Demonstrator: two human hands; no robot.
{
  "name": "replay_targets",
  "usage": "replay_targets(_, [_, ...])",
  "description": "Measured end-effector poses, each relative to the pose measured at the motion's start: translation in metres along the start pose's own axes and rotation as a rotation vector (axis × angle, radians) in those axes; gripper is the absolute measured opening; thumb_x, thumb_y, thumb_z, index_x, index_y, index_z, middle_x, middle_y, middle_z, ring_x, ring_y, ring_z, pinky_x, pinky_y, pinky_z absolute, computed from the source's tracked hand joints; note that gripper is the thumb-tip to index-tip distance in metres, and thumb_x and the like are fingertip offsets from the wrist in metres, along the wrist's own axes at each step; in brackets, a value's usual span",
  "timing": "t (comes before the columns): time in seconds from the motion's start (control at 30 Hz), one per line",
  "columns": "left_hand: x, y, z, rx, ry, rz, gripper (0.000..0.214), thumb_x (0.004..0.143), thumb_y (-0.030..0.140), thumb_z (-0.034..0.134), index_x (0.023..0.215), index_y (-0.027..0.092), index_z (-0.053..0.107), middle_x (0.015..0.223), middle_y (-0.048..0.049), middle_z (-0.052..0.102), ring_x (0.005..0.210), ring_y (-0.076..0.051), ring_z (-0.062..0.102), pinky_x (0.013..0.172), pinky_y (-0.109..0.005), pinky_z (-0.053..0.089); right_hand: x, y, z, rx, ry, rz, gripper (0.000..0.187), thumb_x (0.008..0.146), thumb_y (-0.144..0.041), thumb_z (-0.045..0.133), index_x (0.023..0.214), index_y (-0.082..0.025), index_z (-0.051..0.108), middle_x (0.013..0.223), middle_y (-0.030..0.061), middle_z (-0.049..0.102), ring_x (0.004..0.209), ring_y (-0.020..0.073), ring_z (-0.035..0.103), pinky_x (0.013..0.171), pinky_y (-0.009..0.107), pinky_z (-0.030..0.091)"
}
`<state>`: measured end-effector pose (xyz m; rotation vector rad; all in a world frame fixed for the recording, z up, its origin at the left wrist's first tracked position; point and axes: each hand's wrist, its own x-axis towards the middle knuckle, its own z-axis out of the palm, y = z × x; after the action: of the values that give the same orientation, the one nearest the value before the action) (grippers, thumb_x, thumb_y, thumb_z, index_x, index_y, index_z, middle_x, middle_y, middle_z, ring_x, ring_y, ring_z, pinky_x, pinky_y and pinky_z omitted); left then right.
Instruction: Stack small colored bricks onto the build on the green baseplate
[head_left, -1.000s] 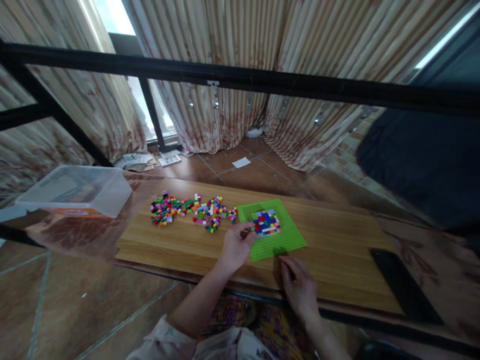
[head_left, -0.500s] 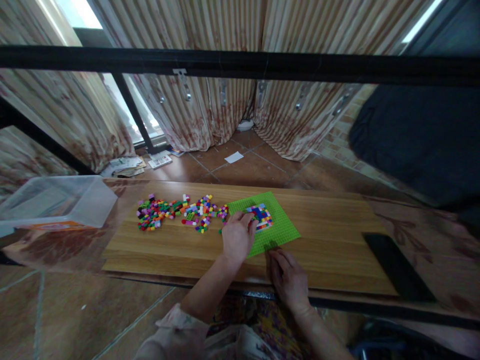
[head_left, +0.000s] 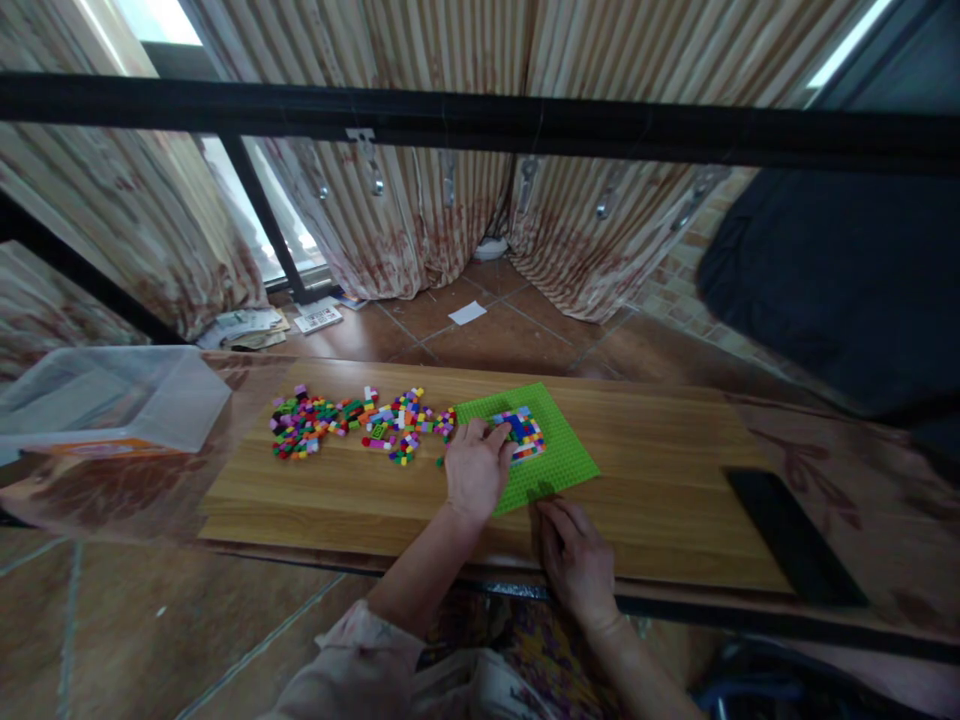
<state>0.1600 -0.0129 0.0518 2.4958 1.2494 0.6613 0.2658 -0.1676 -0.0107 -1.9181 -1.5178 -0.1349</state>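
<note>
A green baseplate (head_left: 562, 462) lies on a wooden board (head_left: 660, 470) and carries a small block of multicoloured bricks (head_left: 525, 432). My left hand (head_left: 474, 468) rests on the plate's left part, fingers curled, with the fingertips touching the left edge of the brick block. Whether a brick sits between those fingers is hidden. My right hand (head_left: 574, 550) lies flat on the board at the plate's near corner, its fingertips on the plate's edge. A scatter of loose coloured bricks (head_left: 360, 420) lies left of the plate.
A clear plastic tub (head_left: 112, 398) stands at the far left. A black flat object (head_left: 791, 535) lies on the board's right end. A black metal bar (head_left: 480, 115) crosses overhead. Curtains, a tiled floor with papers (head_left: 247, 325) and a dark cloth (head_left: 840, 280) lie beyond.
My left hand moved from the plate's near left edge up onto the plate, reaching the brick block. My right hand stayed at the plate's near corner. The camera shifted slightly.
</note>
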Motion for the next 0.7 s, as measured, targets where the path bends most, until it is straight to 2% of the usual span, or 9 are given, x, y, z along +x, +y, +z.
replay_targets(0.2, [-0.003,-0.010,0.000,-0.109,0.045,-0.005,0.039,0.090,0.038,0.055,0.127,0.027,0.057,0.103,-0.0072,0.059,0.098,-0.024,0.056,0.089,-0.038,0.048,0.000,0.000,0.001,-0.029,0.009,-0.004,0.026,0.096,-0.025,0.045,0.105,-0.018,0.069,0.103,0.0104,0.069,0.092,0.0192,0.067,0.082,0.031,0.055])
replay_targets(0.33, [-0.003,-0.016,-0.001,-0.253,0.125,-0.147,0.036,0.091,0.029,0.051,0.125,0.017,0.057,0.108,-0.0110,0.061,0.103,-0.025,0.057,0.093,-0.040,0.048,0.000,0.001,0.002,-0.043,0.018,-0.010,0.027,0.096,-0.025,0.045,0.103,-0.018,0.069,0.102,0.0099,0.070,0.091,0.0188,0.067,0.082,0.031,0.054])
replay_targets(0.47, [0.006,-0.014,0.002,-0.319,0.107,-0.258,0.037,0.087,0.029,0.055,0.121,0.014,0.059,0.113,-0.0139,0.060,0.110,-0.026,0.055,0.096,-0.042,0.047,0.001,0.000,0.001,-0.058,0.037,-0.023,0.026,0.096,-0.025,0.045,0.101,-0.018,0.069,0.101,0.0098,0.069,0.089,0.0182,0.067,0.078,0.030,0.055])
replay_targets(0.7, [0.017,-0.008,0.016,-0.417,0.058,-0.333,0.041,0.082,0.032,0.062,0.119,0.015,0.060,0.117,-0.0127,0.059,0.107,-0.024,0.057,0.091,-0.037,0.049,0.001,0.000,0.002,-0.048,0.054,-0.040,0.025,0.096,-0.025,0.046,0.103,-0.017,0.069,0.102,0.0099,0.069,0.092,0.0180,0.066,0.080,0.029,0.054])
